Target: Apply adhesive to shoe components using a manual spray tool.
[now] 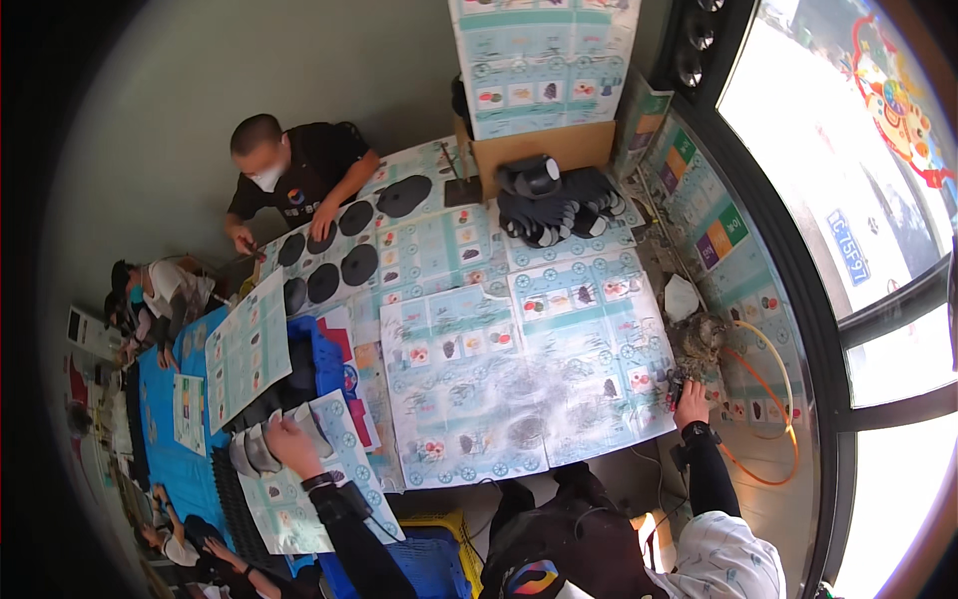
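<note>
At the left, my left hand (293,446) is closed on the edge of a curved grey piece (257,451) in a row of similar pieces. They lie on a printed sheet (344,464) beside a blue crate (324,354). My right hand (691,403) is at the right edge of the paper-covered table (559,389). Its fingers are closed around a small dark object (676,385), too small to name. An orange hose (760,479) loops close to that hand. Dark smudges cover the paper in front of me.
Across the table a masked person (299,175) handles flat black ovals (404,196). A pile of dark, ribbed pieces (564,205) lies at the back, before a cardboard box (544,155). A yellow crate (454,544) stands below the table. Other people work at the far left. A window frames the right.
</note>
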The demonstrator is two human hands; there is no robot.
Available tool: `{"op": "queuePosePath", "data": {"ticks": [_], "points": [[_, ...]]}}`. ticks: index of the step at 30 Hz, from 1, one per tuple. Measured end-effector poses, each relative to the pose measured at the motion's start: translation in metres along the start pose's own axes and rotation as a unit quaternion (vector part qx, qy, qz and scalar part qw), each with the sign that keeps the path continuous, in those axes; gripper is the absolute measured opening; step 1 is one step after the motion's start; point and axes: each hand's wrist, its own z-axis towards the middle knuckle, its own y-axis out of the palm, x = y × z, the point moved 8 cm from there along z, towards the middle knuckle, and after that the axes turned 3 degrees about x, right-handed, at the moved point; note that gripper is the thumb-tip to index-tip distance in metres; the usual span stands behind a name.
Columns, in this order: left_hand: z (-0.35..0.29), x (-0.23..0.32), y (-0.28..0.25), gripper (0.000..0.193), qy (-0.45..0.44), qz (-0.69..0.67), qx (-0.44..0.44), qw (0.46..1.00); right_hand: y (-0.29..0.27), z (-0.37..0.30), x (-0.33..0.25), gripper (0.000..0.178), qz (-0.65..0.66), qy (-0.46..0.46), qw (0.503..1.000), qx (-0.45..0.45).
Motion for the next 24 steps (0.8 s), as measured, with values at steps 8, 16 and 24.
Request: {"op": "queuePosePath", "data": {"ticks": [8, 16, 24], "points": [[-0.105, 0.462, 0.267, 0.031, 0.051, -0.339, -0.317, 0.884, -0.001, -0.014, 0.014, 0.062, 0.072, 0.031, 0.996, -0.038], [-0.037, 0.682, 0.342, 0.026, 0.318, -0.111, -0.122, 0.934, -0.041, -0.019, 0.019, 0.056, 0.178, 0.065, 0.982, -0.001], [-0.037, 0.688, 0.454, 0.05, 0.157, -0.086, -0.124, 0.976, -0.103, -0.033, 0.001, 0.048, 0.266, 0.068, 0.961, -0.01]]}}
